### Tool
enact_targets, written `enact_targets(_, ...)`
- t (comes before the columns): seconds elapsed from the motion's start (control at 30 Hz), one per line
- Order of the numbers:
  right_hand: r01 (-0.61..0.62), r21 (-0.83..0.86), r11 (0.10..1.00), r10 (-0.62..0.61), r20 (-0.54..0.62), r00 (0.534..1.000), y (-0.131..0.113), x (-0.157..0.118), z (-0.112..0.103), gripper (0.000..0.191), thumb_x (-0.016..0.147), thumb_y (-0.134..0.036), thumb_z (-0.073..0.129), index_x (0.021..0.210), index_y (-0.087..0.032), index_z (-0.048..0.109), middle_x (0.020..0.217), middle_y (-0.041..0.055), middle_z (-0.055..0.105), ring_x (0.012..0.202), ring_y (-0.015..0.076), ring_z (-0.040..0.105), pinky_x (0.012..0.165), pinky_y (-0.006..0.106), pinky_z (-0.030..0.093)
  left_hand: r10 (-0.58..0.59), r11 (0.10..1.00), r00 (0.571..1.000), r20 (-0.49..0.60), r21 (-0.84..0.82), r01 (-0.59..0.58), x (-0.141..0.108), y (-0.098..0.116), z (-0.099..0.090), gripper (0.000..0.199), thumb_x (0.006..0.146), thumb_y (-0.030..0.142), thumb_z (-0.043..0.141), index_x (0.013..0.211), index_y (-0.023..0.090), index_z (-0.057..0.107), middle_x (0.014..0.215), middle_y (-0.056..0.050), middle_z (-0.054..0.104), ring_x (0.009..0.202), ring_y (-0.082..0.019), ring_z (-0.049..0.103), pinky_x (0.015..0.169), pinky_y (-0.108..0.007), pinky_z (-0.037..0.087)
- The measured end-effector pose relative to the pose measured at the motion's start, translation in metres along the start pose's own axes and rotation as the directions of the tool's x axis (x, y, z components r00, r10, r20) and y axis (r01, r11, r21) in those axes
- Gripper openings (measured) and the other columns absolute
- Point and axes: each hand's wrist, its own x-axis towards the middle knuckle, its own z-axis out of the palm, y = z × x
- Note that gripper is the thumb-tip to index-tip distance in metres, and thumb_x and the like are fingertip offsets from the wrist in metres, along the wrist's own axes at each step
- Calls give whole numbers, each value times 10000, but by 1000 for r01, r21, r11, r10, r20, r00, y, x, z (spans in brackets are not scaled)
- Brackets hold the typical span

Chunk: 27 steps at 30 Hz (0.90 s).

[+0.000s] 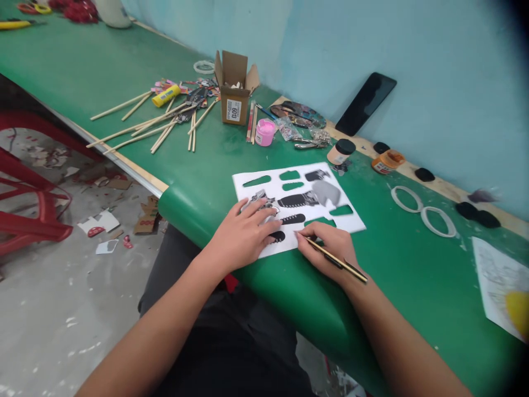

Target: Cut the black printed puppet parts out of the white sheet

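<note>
A white paper sheet (268, 207) with cut-out holes and printed black-and-grey shapes lies near the front edge of the green table. Flat on its left part rests my left hand (248, 231), fingers spread over some of the printed shapes. My right hand (326, 248) is closed around a slim black-and-gold pen or pencil (349, 267), its tip hidden at the fingers by the lower edge of the sheet. A round grey piece (326, 193) sits on the sheet beyond my right hand. Green table surface shows through the holes.
Behind the sheet stand an open cardboard box (235, 96), a pink paint jar (265, 132), a black-lidded jar (341, 151) and an orange jar (387, 161). Wooden sticks (136, 128) and a yellow glue stick (166, 95) lie left. A phone (366, 103) leans on the wall.
</note>
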Motion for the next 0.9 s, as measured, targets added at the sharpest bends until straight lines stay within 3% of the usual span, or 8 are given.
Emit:
enact_targets(0.2, -8, 214, 977, -4, 54, 999, -9, 4, 1, 95, 830, -155, 628, 744, -196, 631, 711, 8, 687, 594, 125, 595, 584, 257, 453, 40, 998, 998, 52, -52, -37, 1, -12, 1, 342, 959, 146, 473, 1218, 293, 642, 1356, 7, 601, 1332, -249, 464, 1132, -516, 299)
enact_targets(0.3, -55, 294, 954, 20, 120, 993, -10, 8, 5, 84, 823, -175, 646, 742, -195, 639, 683, 1, 675, 559, 114, 569, 532, 241, 425, 41, 993, 998, 51, -111, -35, 1, -13, 2, 347, 968, 168, 454, 1242, 295, 626, 1380, 6, 581, 1347, -227, 449, 1147, -494, 287)
enact_targets(0.5, -50, 283, 958, -9, 204, 979, -7, 10, 10, 106, 790, -144, 662, 699, -190, 633, 604, -30, 630, 528, 93, 549, 531, 222, 404, -7, 985, 1000, 25, -174, 11, 1, -10, 0, 294, 933, 371, 555, 1201, 280, 634, 1379, 3, 577, 1365, -235, 426, 1169, -490, 255)
enact_targets(0.9, -39, 290, 956, -47, 286, 957, -8, 12, 8, 91, 817, -139, 654, 757, -202, 677, 693, -16, 701, 598, 109, 615, 588, 221, 445, -7, 978, 1000, 13, -208, 10, 1, -13, 2, 271, 911, 341, 591, 1172, 292, 648, 1358, 12, 590, 1351, -230, 441, 1174, -480, 250)
